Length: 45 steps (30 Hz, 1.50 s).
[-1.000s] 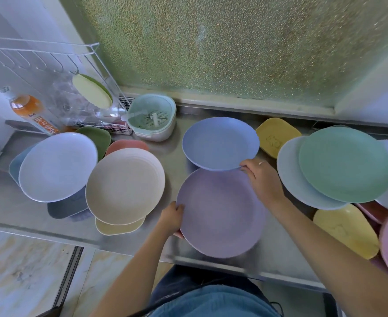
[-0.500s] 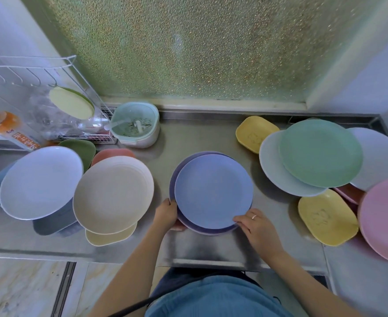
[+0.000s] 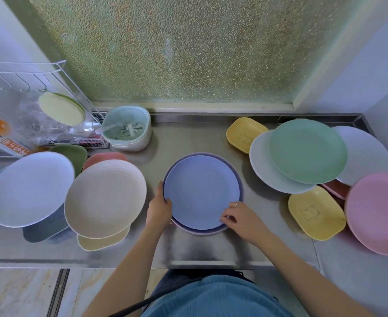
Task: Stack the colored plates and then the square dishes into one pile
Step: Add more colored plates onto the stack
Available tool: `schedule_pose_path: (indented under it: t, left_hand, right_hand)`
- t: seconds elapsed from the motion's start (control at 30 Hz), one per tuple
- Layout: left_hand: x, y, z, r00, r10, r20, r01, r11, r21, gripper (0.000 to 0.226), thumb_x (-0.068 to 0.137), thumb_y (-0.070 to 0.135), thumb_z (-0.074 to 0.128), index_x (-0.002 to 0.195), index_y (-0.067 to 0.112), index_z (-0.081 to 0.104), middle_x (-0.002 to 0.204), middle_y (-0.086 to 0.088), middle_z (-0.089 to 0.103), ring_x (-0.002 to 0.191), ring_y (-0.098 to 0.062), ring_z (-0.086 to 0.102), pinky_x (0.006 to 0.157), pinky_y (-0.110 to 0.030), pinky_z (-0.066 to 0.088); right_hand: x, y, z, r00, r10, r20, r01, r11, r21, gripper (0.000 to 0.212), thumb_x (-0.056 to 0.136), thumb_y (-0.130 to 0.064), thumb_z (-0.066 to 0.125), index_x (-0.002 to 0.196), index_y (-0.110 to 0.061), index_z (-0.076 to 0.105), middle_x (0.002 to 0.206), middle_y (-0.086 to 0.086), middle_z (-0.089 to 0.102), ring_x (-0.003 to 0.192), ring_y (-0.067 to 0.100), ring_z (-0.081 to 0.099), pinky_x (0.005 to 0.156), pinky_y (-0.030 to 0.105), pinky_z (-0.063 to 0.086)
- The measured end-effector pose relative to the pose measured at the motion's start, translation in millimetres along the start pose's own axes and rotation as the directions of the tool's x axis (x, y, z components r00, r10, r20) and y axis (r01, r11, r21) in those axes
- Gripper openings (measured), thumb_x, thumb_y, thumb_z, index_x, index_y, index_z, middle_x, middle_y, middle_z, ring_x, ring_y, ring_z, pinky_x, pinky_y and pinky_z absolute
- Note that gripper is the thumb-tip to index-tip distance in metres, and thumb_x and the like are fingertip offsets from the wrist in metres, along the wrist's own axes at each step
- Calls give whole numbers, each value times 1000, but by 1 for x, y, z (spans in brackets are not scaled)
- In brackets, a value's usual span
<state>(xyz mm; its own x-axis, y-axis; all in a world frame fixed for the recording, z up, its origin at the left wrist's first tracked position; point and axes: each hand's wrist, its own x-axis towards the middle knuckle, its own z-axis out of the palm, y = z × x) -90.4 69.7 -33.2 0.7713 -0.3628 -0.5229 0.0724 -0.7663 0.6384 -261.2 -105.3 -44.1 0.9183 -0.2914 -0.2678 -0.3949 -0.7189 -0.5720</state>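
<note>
Left hand [image 3: 160,208] grips the rim and right hand [image 3: 242,219] pinches the near edge of a matte blue plate [image 3: 201,191], newly settled onto the purple plate [image 3: 240,179] mid-worktop [image 3: 188,138], starting the pile; smooth round plates and rounded yellow square dishes [image 3: 315,212] wait alongside.

Two stacked plates [image 3: 201,191] sat at the worktop's [image 3: 188,138] front middle, overlapping plates [image 3: 106,197] toward its left edge, more plates [image 3: 307,152] toward its right edge, strainer basket [image 3: 127,128] back left.
</note>
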Motion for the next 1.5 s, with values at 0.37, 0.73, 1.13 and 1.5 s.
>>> schedule_pose_path:
  t: [0.37,0.73,1.13,1.5]
  left_hand:
    - [-6,8,18,994,50,94,-43,996,-77,61,91,15,42,143,39,21,84,-7,63,70,-34,67,56,-43,60]
    - [-5,13,31,981,-7,196,43,983,-181,59,95,14,44,145,37,24,71,-13,65,50,-24,62,46,-28,52]
    - [1,18,34,976,28,217,18,978,-207,51,94,11,48,140,31,33,72,-12,65,45,-21,63,42,-28,54]
    - [3,18,39,980,32,196,18,968,-250,51,95,10,45,138,31,30,95,-24,63,53,-31,65,39,-34,53]
  right_hand:
    - [-6,77,-82,650,473,-595,-599,801,-18,35,84,-8,60,117,-16,63,130,9,55,117,36,42,91,44,35]
    - [5,99,-91,728,435,-531,-627,735,-258,31,82,-1,50,103,-14,69,100,13,64,101,33,50,78,36,32]
    - [-23,43,-64,672,0,-741,-235,948,-213,21,78,-9,46,77,-7,67,72,8,64,69,32,55,60,36,43]
    - [-52,-8,14,766,-254,-590,75,948,-310,19,75,-2,53,75,-16,67,69,-2,60,71,16,45,65,26,38]
